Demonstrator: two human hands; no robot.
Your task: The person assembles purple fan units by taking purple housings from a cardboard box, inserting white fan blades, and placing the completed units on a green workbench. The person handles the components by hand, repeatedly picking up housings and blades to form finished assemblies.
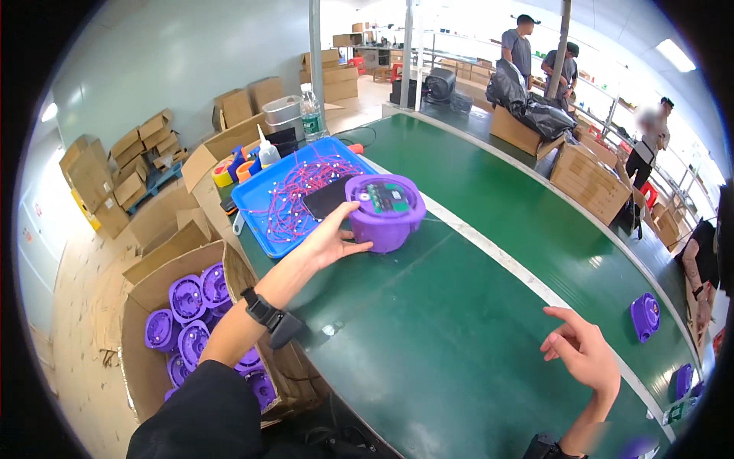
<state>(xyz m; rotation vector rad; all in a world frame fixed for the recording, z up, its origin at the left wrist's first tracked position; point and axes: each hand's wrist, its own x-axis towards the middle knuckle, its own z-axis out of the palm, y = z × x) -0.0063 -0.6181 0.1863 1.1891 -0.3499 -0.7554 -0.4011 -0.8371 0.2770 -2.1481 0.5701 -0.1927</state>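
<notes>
My left hand (334,239) grips the near left side of a purple plastic housing (380,232), thumb by its rim and fingers lower down. A green circuit board (384,197) shows in the housing's top. Behind it lies a blue tray (273,249) with a tangle of pink-purple wires (294,200) with small white ends and a dark flat phone-like slab (325,200). My right hand (585,348) hovers over the green table at the right, holding nothing, index finger stretched out and the others loosely bent, apart.
A cardboard box (138,375) of purple housings stands left of the table (428,329). Beyond a pale strip (489,245), a green belt carries a purple part (646,317). Tape rolls (222,174), a white glue bottle (267,151) and a water bottle (310,115) stand behind the tray. People stand farther back.
</notes>
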